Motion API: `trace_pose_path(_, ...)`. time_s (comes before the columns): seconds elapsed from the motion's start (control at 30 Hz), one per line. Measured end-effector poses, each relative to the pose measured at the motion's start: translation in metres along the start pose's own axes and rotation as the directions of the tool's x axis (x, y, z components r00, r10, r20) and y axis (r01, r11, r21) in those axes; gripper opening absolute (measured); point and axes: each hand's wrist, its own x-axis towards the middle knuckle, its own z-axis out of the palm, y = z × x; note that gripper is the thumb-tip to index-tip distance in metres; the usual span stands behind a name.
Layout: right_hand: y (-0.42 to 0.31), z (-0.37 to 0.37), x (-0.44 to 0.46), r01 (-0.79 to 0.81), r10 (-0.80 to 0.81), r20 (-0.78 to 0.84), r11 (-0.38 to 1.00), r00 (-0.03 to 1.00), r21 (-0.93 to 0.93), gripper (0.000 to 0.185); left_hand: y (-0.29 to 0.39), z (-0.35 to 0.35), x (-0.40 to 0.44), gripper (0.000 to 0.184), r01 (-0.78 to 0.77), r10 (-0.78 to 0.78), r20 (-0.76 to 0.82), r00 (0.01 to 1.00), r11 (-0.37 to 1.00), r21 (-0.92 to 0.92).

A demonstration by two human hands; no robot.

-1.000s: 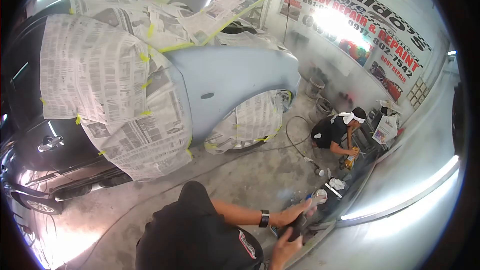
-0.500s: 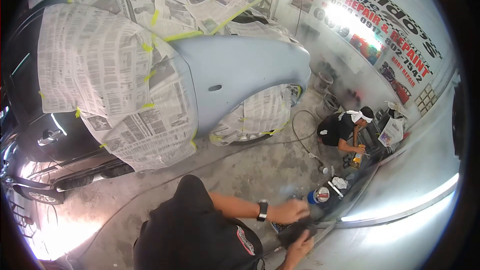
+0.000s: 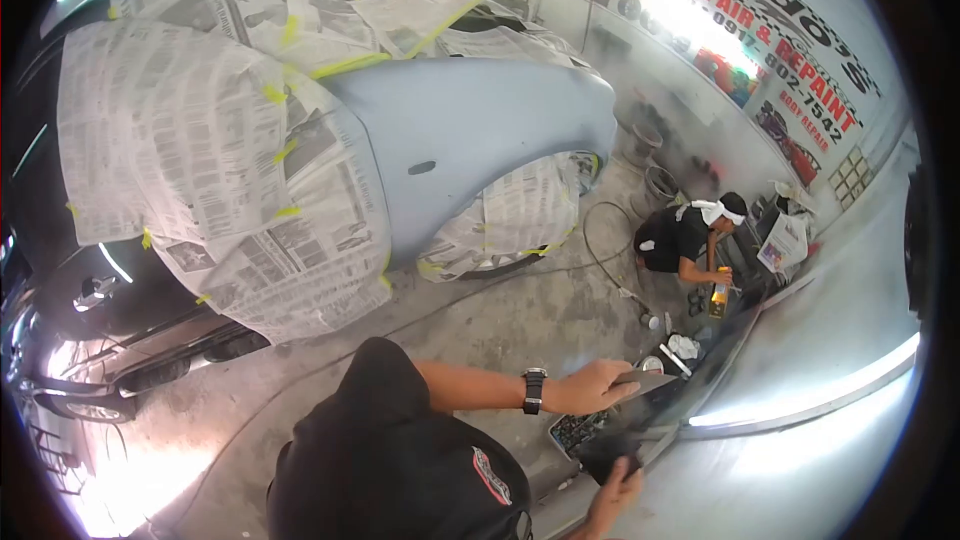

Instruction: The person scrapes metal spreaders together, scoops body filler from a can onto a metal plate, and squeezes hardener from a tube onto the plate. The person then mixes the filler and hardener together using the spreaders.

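My left hand [image 3: 590, 386], with a watch on the wrist, has its fingers closed on a flat grey blade-like tool [image 3: 648, 381] that points right. Below it, my right hand [image 3: 618, 492] grips a dark object [image 3: 603, 454] whose shape is smeared. A tray of small items [image 3: 577, 430] lies behind the dark object, partly hidden by it. Just past the flat tool, a round can [image 3: 651, 365] shows in part.
A person [image 3: 685, 240] in a white headband crouches on the right, holding a yellow container [image 3: 719, 294]. A car fender [image 3: 470, 120] stands amid newspaper masking [image 3: 190, 140]. A hose [image 3: 590, 240] crosses the floor. A wall banner [image 3: 740, 30] hangs behind.
My hands have moved apart. The flat tool now extends clearly from my left hand, while the dark object is lower with my right hand. The view has shifted slightly.
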Motion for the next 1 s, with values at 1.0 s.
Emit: trace_pose_path(1.0,0.047,0.037,0.032,-0.211,0.482,-0.262,0.723,0.836,0.658,0.043,0.031,0.018,-0.010,0.017,-0.447,0.446,0.034,0.894,0.887,0.117)
